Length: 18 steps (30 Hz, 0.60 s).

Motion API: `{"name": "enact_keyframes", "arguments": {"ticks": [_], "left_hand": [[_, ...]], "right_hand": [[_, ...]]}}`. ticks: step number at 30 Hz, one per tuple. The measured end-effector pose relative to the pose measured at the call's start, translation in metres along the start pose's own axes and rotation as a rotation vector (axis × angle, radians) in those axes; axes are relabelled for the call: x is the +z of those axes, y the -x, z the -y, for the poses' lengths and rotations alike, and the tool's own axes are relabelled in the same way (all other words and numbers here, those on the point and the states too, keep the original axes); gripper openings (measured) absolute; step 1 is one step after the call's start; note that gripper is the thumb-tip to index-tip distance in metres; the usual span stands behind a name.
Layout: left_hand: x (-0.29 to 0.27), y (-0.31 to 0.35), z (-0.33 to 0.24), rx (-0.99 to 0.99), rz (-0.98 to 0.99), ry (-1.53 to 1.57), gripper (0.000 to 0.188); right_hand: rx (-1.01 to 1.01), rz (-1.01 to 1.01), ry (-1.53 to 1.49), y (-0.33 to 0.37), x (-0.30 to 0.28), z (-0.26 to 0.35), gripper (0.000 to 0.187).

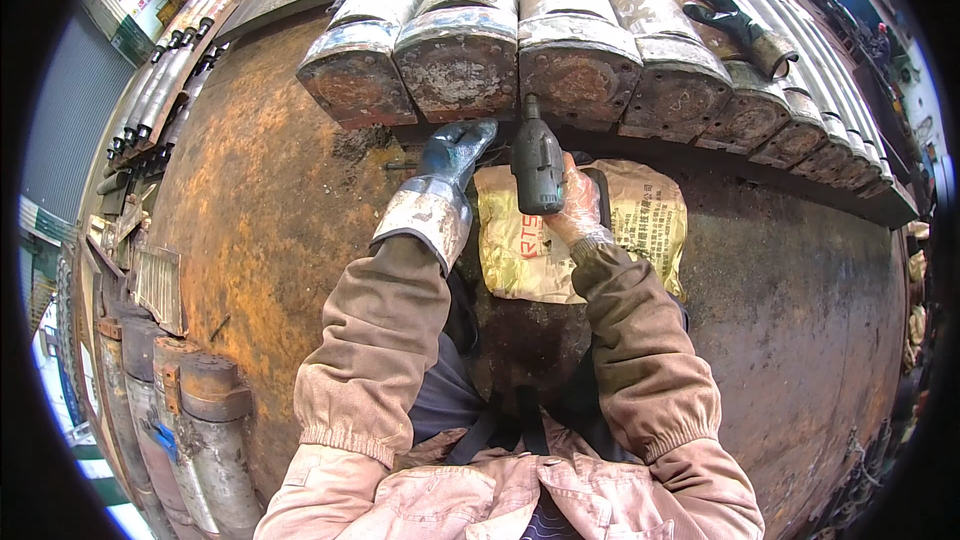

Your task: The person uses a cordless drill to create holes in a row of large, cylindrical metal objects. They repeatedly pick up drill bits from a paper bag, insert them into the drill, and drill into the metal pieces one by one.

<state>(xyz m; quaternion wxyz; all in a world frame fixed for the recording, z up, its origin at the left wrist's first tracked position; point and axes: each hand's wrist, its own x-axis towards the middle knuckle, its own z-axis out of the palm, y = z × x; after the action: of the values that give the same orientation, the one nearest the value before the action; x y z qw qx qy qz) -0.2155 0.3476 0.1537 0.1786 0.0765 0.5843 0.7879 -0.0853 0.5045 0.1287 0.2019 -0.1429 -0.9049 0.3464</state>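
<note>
My right hand [577, 202] is closed round the handle of a dark impact wrench [538, 165]. The tool's nose points away from me, at the lower edge of a worn metal column's end block [578, 75]. My left hand [458, 152], in a blue glove with a whitish cuff, reaches to the underside of the neighbouring end block [457, 70], left of the nose. Its gloved fingers are drawn together; what they hold, if anything, is hidden. Below my hands, a yellow printed sack [520, 265] lies on the rusty metal surface.
Several similar columns [665, 70] stand in a row across the far side. On them lies a dark work glove [722, 15]. Thick metal cylinders [205, 430] are at the near left, beside a small ribbed panel [158, 285]. Silver rods [160, 90] lie at the far left.
</note>
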Motion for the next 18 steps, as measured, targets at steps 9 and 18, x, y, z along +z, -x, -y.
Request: {"name": "enact_keyframes", "arguments": {"ticks": [9, 18], "left_hand": [[0.005, -0.01, 0.007, -0.044, 0.009, -0.091, 0.027], [0.055, 0.013, -0.011, -0.418, 0.286, 0.352, 0.05]], "right_hand": [[-0.079, 0.024, -0.092, 0.001, 0.004, -0.023, 0.055], [-0.112, 0.221, -0.252, -0.024, 0.005, 0.008, 0.048]]}}
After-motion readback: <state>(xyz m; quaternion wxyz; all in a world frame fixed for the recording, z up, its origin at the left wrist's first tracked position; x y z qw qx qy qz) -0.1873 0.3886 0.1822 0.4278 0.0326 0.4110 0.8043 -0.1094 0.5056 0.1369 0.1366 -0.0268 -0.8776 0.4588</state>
